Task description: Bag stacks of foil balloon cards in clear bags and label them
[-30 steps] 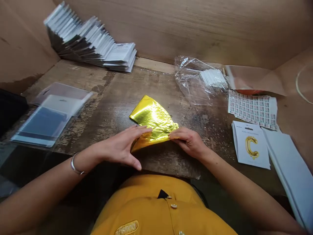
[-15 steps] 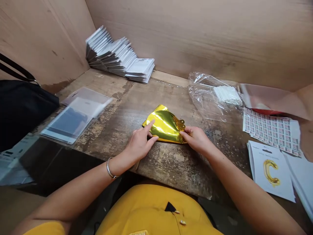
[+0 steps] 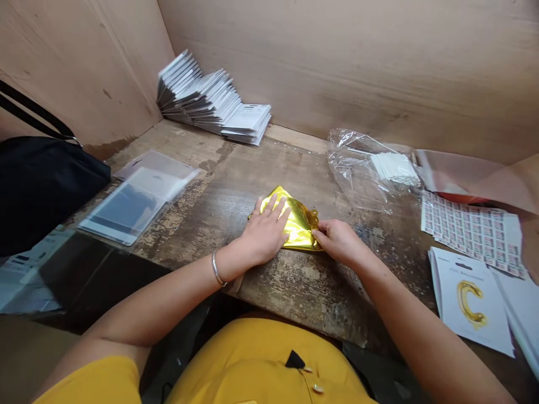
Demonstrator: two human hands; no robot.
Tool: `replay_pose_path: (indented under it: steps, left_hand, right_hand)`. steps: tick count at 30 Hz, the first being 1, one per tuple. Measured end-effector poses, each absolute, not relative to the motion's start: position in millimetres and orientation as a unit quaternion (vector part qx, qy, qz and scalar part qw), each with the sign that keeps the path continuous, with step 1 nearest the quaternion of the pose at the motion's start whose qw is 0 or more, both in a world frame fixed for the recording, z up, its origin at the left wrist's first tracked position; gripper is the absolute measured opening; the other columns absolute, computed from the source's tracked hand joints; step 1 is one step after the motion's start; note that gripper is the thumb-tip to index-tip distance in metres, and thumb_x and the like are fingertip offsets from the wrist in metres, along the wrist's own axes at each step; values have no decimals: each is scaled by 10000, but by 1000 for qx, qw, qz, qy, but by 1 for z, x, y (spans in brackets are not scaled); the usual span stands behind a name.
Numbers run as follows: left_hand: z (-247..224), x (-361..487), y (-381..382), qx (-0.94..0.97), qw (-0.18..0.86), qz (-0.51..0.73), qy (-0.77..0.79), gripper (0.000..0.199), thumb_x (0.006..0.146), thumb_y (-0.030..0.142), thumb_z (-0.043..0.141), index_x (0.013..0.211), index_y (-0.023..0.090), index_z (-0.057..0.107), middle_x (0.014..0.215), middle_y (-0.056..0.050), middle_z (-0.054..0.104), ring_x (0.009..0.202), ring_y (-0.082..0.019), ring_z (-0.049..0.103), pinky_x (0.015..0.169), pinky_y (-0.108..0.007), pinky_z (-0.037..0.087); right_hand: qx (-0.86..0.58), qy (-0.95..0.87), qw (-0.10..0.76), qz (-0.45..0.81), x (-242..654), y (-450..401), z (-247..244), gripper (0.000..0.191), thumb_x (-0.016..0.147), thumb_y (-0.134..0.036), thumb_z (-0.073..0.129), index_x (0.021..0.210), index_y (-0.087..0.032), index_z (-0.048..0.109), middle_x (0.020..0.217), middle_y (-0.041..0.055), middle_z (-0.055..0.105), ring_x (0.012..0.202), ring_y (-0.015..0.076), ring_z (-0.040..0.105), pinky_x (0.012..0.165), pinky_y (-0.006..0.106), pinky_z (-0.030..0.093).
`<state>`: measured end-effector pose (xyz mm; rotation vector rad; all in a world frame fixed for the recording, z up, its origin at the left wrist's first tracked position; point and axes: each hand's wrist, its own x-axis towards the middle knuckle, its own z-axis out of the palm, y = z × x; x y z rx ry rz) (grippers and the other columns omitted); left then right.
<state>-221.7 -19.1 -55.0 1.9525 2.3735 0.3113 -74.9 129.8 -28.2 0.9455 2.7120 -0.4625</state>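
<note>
A folded gold foil balloon (image 3: 300,229) lies on a worn wooden table (image 3: 320,286), close to its near edge. The open left hand (image 3: 265,231) presses flat on it; the right hand (image 3: 340,242) pinches its right end, with a plastic bag (image 3: 362,174) farther off to the right.

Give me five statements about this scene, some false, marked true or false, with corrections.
The left hand lies flat on the folded gold foil balloon: true.
The right hand pinches the balloon's edge: true.
The silver bangle is on the right wrist: false, it is on the left wrist.
The white card printed with a gold letter C lies inside the clear plastic bag: false, it lies outside it, to the right.
The black fabric bag sits right of the hands: false, it is left of them.
</note>
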Motion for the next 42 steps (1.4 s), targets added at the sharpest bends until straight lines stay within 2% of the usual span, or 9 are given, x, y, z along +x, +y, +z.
replay_pose_path:
  steps: [2,5,7,10,18,22,27,31,42]
  left_hand:
    - [-66,-223,-13,635,83,76,764,628,956,430,381,1489,106,303,1573,-158,242,1464,-327,166,1160,-573,146]
    - [-74,-222,-13,632,101,68,765,649,969,446,321,1508,93,243,1586,-158,191,1472,-324,131,1167,-571,127]
    - [-75,-220,-15,637,100,68,761,640,974,443,300,1507,92,246,1585,-161,189,1472,-325,129,1166,-571,129]
    - [-73,-223,-18,643,93,71,757,629,978,433,279,1505,89,252,1589,-158,178,1475,-313,124,1171,-557,126]
    - [-53,-280,6,544,82,64,832,603,982,412,259,1513,125,239,1590,-129,187,1469,-337,132,1146,-625,88]
    - [-55,-290,19,688,105,46,717,581,987,412,261,1531,224,179,1607,-61,142,1484,-263,94,1170,-570,51]
    - [-56,-302,25,568,78,29,819,589,982,391,264,1518,149,225,1594,-118,183,1470,-319,148,1143,-630,96]
    - [-57,-298,23,676,70,31,733,583,983,402,264,1524,191,210,1602,-55,175,1483,-266,103,1175,-563,64]
    - [-64,-245,-20,689,67,28,721,571,989,389,288,1504,144,275,1579,-109,240,1471,-292,159,1172,-540,128]
  right_hand:
    - [323,931,126,-113,-73,125,-25,259,864,-239,473,688,-181,653,635,65,646,607,202,588,539,281,354]
    - [309,951,-13,-6,-71,112,-24,287,899,-223,452,1022,-116,687,1033,191,694,952,298,639,761,362,475]
    - [234,967,-104,16,-73,103,-31,413,940,-255,419,1279,-72,566,1356,219,538,1254,326,494,993,436,421]
    - [118,991,-51,-42,-80,96,-52,569,975,-377,383,1445,-58,384,1516,181,361,1418,305,298,1138,475,293]
    - [127,989,34,-73,-81,97,-74,666,975,-454,378,1507,-70,265,1580,166,185,1467,300,140,1182,486,191]
    - [131,988,42,-70,-82,95,-69,675,975,-469,365,1506,-66,266,1579,166,176,1470,297,124,1183,495,183]
    - [135,987,52,-63,-84,94,-67,671,976,-450,374,1508,-59,256,1581,157,178,1469,298,132,1188,478,177]
    - [133,988,47,-59,-83,95,-68,674,974,-459,371,1502,-52,271,1579,161,184,1468,303,132,1188,483,174]
    - [131,987,31,-83,-84,94,-69,705,960,-487,399,1497,-47,275,1563,186,227,1462,300,166,1182,495,197]
